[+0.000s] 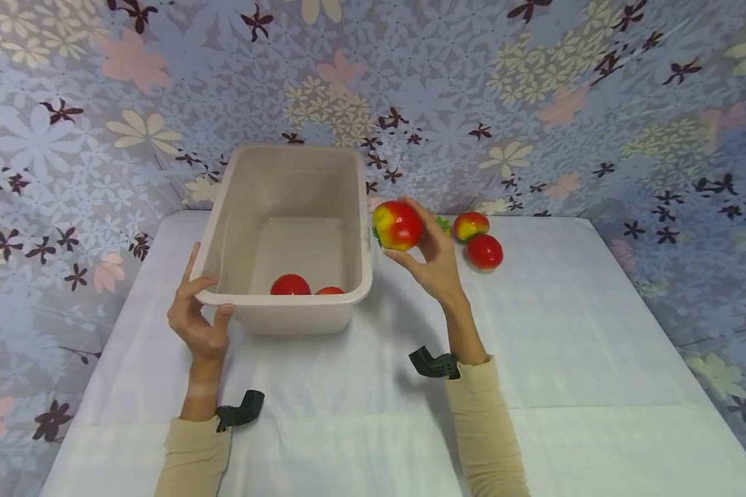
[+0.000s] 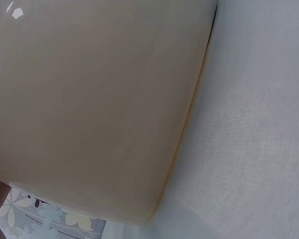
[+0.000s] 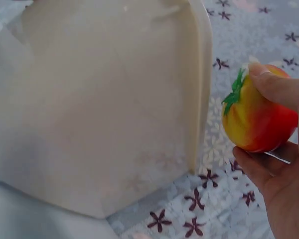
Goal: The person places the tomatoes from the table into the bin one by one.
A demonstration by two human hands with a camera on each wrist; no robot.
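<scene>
My right hand [image 1: 434,261] holds a red-and-yellow tomato [image 1: 398,225] with a green leafy top, just beyond the right rim of a beige plastic bin [image 1: 301,314]. In the right wrist view, thumb and fingers pinch this tomato [image 3: 259,117] from two sides, its leaves facing the bin wall [image 3: 99,99]. My left hand [image 1: 199,321] grips the bin's near left corner, the thumb outside and a finger over the rim. Inside the bin, a red tomato [image 1: 290,284] and a second one [image 1: 330,291] lie by the near wall, partly hidden by it.
Right of the bin, a red tomato [image 1: 484,252] and a yellow-red one [image 1: 471,226] lie on the white tablecloth [image 1: 566,331]. Green leaves [image 1: 443,225] show behind my right hand. Flowered fabric [image 1: 410,90] rises behind the table.
</scene>
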